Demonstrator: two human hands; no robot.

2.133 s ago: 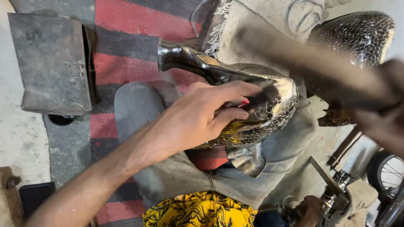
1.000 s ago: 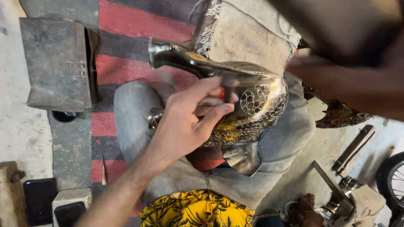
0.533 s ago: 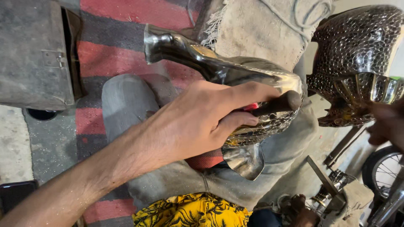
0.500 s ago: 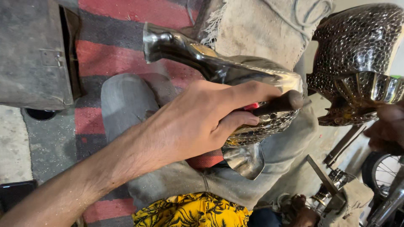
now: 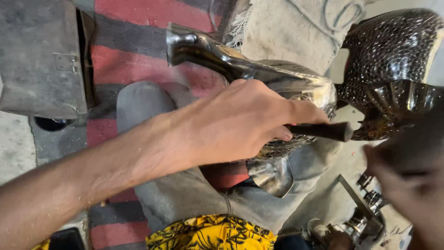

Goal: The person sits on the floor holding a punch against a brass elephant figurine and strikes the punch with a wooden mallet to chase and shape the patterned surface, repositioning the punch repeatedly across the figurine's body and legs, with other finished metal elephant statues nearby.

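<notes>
Shiny metal bird figure (image 5: 277, 83) sits across my grey-trousered knee (image 5: 185, 194). My left hand (image 5: 236, 122) rests on top of it, fist closed round a dark tool handle (image 5: 323, 131). My right hand (image 5: 407, 185) is blurred beside it, can't tell its grip.

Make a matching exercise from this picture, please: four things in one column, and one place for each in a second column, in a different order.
Things:
1. left hand
2. grey metal box
3. dark studded vessel
4. yellow patterned cloth

Places:
A. top right corner
B. bottom edge, in the middle
C. centre, gripping a dark tool handle against the shiny metal figure
D. top left, on the floor

Pairs: 1-C, 2-D, 3-A, 4-B
</notes>
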